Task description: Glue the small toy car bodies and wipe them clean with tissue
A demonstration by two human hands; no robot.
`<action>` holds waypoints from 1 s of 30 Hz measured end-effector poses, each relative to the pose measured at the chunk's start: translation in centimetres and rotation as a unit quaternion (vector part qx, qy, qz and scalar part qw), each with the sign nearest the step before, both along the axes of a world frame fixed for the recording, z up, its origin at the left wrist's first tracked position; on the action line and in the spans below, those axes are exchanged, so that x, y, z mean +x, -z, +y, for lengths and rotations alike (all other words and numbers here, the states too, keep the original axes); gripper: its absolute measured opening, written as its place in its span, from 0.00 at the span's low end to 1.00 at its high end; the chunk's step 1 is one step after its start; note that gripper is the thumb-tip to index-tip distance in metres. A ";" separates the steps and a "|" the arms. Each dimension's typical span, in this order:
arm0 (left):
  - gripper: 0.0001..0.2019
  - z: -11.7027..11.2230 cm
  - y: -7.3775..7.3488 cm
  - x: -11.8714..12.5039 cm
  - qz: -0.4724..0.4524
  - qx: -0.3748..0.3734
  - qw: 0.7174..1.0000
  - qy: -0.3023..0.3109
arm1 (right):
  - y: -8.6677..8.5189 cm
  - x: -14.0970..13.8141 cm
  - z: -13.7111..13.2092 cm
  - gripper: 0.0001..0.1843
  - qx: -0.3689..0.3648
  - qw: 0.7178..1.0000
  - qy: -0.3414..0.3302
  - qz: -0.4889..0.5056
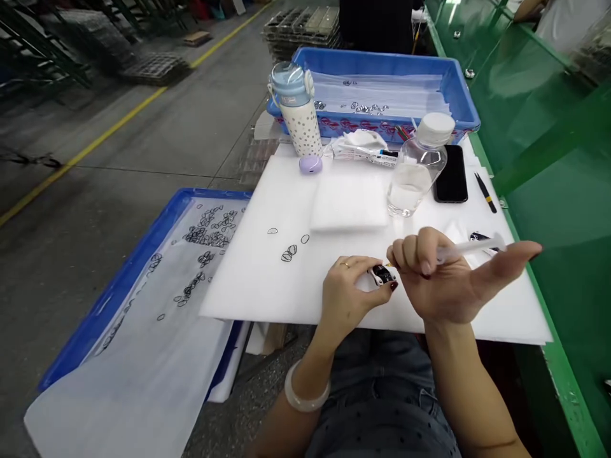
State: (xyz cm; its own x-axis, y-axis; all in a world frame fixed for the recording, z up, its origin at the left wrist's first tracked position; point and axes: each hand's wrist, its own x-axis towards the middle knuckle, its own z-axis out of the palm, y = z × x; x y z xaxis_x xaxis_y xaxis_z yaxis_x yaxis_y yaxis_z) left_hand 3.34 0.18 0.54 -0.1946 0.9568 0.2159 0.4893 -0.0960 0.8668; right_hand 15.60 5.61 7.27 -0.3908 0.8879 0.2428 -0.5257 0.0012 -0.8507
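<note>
My left hand point(346, 294) pinches a small black-and-white part point(382, 275), shaped like a toy car body, between thumb and fingers just above the foam-covered table. A slim translucent syringe point(470, 248) is gripped in the curled fingers of my right hand point(442, 280). Its nozzle end points at the part, close to it; whether they touch I cannot tell. My right thumb stretches out near the plunger end. Several thin black rings point(289, 253) lie on the white foam sheet point(252, 286) to the left. Another dark part point(478, 236) rests partly hidden behind my right hand.
A stack of foam squares point(351, 202), a transparent bottle point(414, 175), a phone point(451, 175) and tweezers point(485, 193) occupy the table. Behind stand a dotted tumbler point(300, 121) and a blue bin point(377, 60). A lower blue tray point(138, 238) at left holds many black rings.
</note>
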 end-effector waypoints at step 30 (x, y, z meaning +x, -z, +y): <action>0.12 -0.2 -0.1 0.0 0.013 -0.004 1.000 -0.008 | 0.6 -0.9 -0.5 0.38 -0.017 0.998 0.044 -0.031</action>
